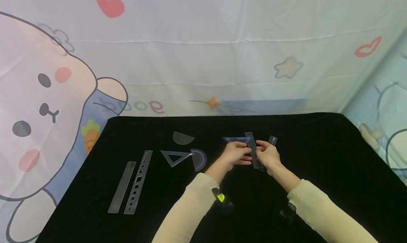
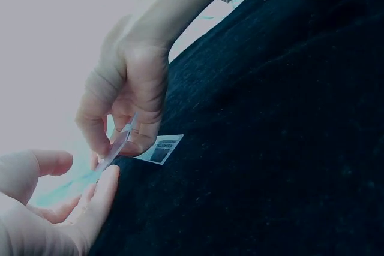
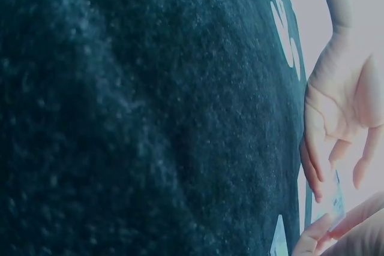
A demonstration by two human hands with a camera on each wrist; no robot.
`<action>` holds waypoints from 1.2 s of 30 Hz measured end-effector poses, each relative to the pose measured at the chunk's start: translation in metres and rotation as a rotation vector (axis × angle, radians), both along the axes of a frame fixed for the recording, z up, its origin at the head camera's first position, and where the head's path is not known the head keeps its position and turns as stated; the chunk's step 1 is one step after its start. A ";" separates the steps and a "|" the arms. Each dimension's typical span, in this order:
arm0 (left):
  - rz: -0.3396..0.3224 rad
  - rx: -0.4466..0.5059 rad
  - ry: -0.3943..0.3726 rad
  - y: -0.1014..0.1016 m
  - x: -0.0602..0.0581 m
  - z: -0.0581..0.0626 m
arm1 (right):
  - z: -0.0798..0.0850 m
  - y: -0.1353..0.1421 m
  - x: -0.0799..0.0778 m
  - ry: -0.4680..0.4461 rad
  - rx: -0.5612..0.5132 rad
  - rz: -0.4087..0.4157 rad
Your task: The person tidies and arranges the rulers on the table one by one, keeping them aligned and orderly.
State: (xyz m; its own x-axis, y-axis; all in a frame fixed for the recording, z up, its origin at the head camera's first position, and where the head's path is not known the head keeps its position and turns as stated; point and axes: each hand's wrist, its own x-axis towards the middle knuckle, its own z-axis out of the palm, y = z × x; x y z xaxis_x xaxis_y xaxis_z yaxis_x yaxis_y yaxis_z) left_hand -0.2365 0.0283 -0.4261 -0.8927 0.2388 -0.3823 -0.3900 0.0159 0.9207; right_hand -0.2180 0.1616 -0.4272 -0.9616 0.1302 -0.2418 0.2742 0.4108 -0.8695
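Watching from my station, I see a flat, translucent grey, plastic-looking strip point(image 1: 251, 145) tilted between the two hands, right of centre over the black-cloth bench point(image 1: 349, 165). The right hand point(image 1: 269, 156) pinches its edge with thumb and fingertips; the left hand point(image 1: 236, 154) is relaxed, fingers nearly straight against the strip, thumb standing off it. I'd judge the edge hold is meant to keep the broad face in sight, the left fingers merely steadying it.

A blue-tinted transparent set square point(image 1: 241, 140) lies just beyond the left hand, and a small clear strip with a blue patch point(image 1: 272, 140) shows beside the right. Well to the left, a clear half-disc point(image 1: 183, 138), a clear triangle point(image 1: 187, 154) and a purple-arced clear protractor point(image 1: 198, 160) sit close together, probably grouped by shape; two long grey rulers, one plain point(image 1: 122, 188), one punched with holes point(image 1: 140, 183), lie side by side.

I'd find most room rightward and near; the bench's far edge limits reach beyond.
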 end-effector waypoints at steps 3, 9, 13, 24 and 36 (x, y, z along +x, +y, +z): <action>0.001 0.014 -0.007 -0.002 -0.001 0.000 | 0.002 -0.003 0.002 0.011 0.005 0.013; 0.016 0.019 0.010 -0.006 -0.004 -0.001 | 0.002 -0.011 0.008 0.047 0.009 0.061; 0.061 0.011 0.057 -0.011 -0.006 -0.005 | 0.001 -0.018 0.012 0.078 -0.003 0.092; 0.120 -0.026 0.108 -0.027 -0.008 -0.006 | 0.003 -0.028 0.020 0.098 -0.050 0.135; 0.050 -0.087 0.127 -0.045 -0.003 -0.009 | -0.002 -0.038 0.022 0.070 -0.111 0.143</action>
State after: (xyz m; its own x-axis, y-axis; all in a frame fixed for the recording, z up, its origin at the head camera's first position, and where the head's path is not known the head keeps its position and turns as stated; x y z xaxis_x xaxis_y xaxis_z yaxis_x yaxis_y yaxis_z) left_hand -0.2394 -0.0168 -0.4350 -0.9450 0.1633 -0.2833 -0.2733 0.0811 0.9585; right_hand -0.1956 0.1240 -0.4295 -0.9834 -0.0327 -0.1787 0.1570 0.3415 -0.9267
